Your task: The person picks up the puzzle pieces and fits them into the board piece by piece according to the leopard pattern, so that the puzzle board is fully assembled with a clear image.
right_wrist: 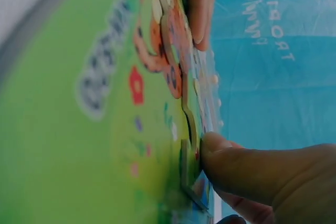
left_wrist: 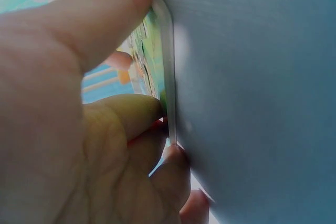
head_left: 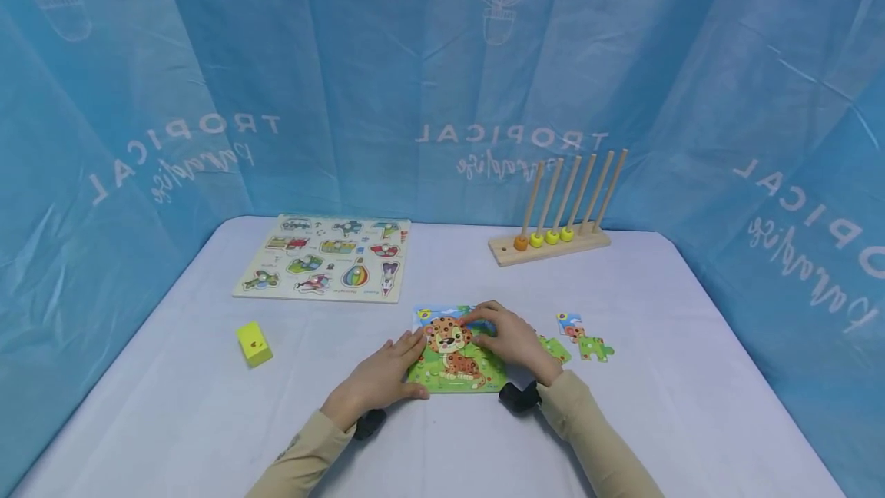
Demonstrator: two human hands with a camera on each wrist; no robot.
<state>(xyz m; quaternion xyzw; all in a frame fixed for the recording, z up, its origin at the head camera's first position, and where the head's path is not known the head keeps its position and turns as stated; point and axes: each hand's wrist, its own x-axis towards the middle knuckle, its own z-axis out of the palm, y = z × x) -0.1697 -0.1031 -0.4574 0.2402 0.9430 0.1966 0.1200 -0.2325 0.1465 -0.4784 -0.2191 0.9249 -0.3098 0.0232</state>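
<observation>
A leopard jigsaw puzzle (head_left: 452, 384) lies in its shallow tray at the table's middle, many pieces in place. My left hand (head_left: 379, 376) rests along its left side, fingers stretched and thumb at the near corner. In the left wrist view, the thumb and fingers touch the tray's edge (left_wrist: 169, 72). Over the upper right part, my right hand (head_left: 510, 336) pinches a puzzle piece beside the leopard's head, mostly covered by the fingers. The right wrist view shows the thumb (right_wrist: 236, 163) against that area, where an uneven piece edge (right_wrist: 185, 166) stands above the green base.
Loose puzzle pieces (head_left: 593, 348) lie right of the tray, one partly behind the right wrist. A wooden peg stand (head_left: 553, 253) with beads is at the back right. A knobbed vehicle puzzle board (head_left: 339, 296) lies back left, with a yellow block (head_left: 254, 344) nearer.
</observation>
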